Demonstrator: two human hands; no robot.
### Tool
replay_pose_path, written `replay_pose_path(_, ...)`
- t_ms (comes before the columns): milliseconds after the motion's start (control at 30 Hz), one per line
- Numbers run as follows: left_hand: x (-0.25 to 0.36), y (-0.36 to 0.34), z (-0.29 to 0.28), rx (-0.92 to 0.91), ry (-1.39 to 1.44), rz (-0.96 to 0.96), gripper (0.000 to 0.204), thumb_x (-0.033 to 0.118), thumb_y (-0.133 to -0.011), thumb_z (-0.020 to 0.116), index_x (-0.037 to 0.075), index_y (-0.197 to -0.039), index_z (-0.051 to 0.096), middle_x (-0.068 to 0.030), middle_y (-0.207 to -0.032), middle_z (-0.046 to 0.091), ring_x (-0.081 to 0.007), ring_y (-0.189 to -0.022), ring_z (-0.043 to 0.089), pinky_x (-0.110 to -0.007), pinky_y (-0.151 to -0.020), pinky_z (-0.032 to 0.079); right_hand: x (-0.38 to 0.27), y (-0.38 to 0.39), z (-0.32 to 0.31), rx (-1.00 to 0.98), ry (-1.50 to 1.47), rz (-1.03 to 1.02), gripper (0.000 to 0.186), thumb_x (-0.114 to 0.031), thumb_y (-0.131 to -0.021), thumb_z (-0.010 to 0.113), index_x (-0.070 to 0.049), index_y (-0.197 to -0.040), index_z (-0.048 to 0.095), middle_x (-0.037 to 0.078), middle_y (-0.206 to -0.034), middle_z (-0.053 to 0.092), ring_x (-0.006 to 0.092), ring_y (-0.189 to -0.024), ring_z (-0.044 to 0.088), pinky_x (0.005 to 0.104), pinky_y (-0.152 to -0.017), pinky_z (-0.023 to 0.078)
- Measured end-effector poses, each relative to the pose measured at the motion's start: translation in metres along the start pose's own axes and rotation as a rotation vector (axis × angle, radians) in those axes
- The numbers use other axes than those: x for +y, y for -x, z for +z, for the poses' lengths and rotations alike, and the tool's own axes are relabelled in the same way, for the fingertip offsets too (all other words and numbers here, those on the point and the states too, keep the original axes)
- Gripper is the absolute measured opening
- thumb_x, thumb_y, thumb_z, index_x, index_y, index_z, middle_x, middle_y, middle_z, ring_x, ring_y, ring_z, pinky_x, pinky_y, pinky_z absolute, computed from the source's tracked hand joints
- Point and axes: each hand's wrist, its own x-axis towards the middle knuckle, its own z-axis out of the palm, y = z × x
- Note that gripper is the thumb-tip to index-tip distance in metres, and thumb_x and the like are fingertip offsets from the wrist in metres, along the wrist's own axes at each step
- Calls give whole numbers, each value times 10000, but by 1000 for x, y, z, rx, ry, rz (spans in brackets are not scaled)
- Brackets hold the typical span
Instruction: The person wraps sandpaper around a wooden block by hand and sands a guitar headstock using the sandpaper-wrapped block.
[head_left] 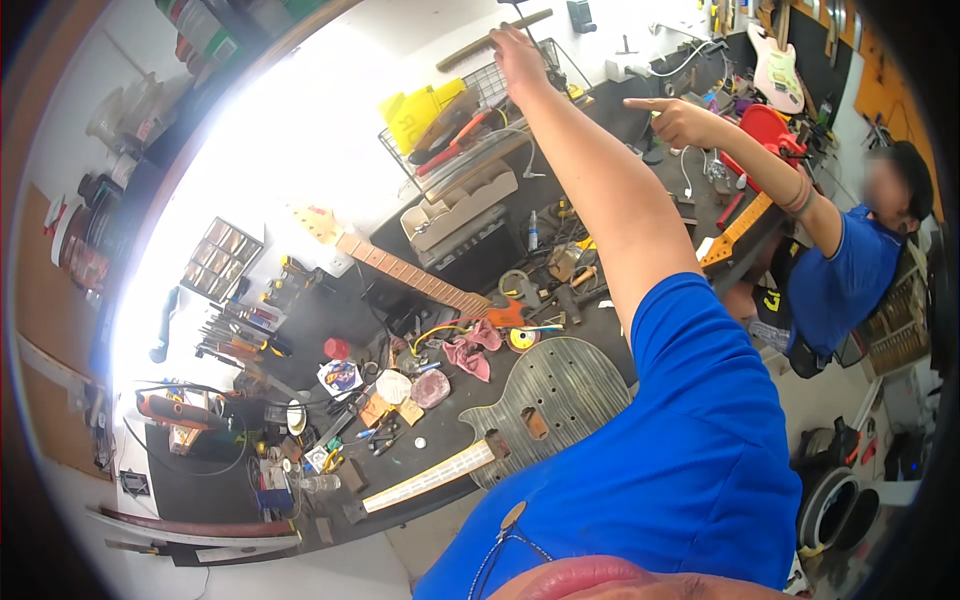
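Observation:
My right hand [515,55] is raised to the top of the wire rack, fingers curled at a long wooden bar [460,55]; what they hold is unclear. The rack [487,85] holds yellow items [420,115] and red-handled tools. My left hand is out of view. On the dark workbench [190,470] below lies a dark striped guitar body [560,400], with a neck [420,480] bearing white inlays at its left. Farther back, a guitar with a pale wooden neck [390,265] leans among scattered tools.
A seated co-worker [835,280] in blue points with a raised hand [685,125] close beside my arm. A pale pink guitar [777,70] hangs at the back right. Hand tools [240,335], a small parts organizer [222,255], cloths [470,350] and shelves of containers line the left and middle.

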Motion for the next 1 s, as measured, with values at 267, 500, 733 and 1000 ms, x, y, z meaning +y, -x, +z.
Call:
replay_pose_path(267,-11,14,9,19,47,-53,378,233,-989,710,-30,-1260,729,-231,-1138,774,-338,-1046,752,-417,-918,575,24,0,-3,36,175,54,551,-223,-906,818,-9,-1386,652,43,-1146,694,117,-915,591,288,-805,507)
replay_pose_path(500,-20,21,13,19,72,-68,383,236,-991,710,-31,-1265,727,-226,-1137,776,-330,-1042,753,-414,-914,576,14,-24,-21,-341,1442,86,760,-456,-918,657,-22,-1537,576,228,-1562,582,369,-1458,553,434,-1202,439)
replay_pose_path(733,-27,27,16,26,93,-84,387,239,-994,709,-33,-1269,724,-221,-1136,778,-323,-1037,753,-411,-910,577,1,4,-3,-410,1591,-112,555,-416,-918,680,-245,-1446,677,116,-1442,687,335,-1331,648,475,-1135,495)
replay_pose_path(1000,-27,32,16,32,105,-76,393,242,-997,708,-34,-1275,722,-216,-1135,780,-314,-1032,754,-407,-905,579,17,23,34,-700,1723,-391,211,-234,-992,703,-161,-1163,805,108,-1185,733,332,-1140,692,455,-1025,547)
